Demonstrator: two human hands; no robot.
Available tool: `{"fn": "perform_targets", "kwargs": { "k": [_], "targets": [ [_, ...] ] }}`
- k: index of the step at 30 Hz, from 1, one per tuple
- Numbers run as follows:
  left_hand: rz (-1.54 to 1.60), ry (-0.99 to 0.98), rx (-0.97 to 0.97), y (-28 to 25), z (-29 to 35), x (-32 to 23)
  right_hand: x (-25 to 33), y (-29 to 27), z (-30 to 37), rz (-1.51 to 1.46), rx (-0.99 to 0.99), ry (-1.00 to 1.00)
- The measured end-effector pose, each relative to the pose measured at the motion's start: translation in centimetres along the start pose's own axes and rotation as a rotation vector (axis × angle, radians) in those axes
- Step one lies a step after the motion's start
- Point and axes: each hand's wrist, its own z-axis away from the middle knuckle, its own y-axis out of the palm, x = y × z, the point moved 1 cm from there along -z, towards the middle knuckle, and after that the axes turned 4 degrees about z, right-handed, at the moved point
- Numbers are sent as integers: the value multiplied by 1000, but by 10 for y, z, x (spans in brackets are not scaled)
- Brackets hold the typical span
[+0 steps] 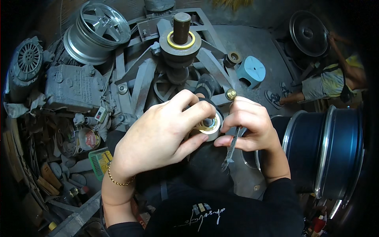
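Close in front of my body, my left hand (166, 126) grips a small pale ring-shaped roll (214, 136), which looks like a roll of tape. Its thumb and fingers reach over the near side and into the tan core, where a bluish part shows inside. Opposite it, my right hand (250, 126) is closed in a pinch on a thin grey strip (230, 154) with a ragged end that hangs down below the fingers. Its fingertips are beside the roll's right rim. I cannot tell whether the strip joins the roll.
Ahead stands a metal frame (146, 79) with a threaded shaft (181, 29) and a brass fitting (231, 93). Wheel rims lie at the far left (75, 43) and right (339, 146). A blue stool (252, 69) is beyond; a person (331, 81) handles another wheel (310, 33).
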Motion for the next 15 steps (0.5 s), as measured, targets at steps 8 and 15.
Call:
{"fn": "perform_targets", "kwargs": {
  "k": [8, 15],
  "targets": [
    [36, 8, -34, 1, 1, 2, -2, 0, 6, -80, -190, 271],
    [99, -33, -147, 12, 8, 7, 11, -7, -24, -11, -2, 343]
  ]
}}
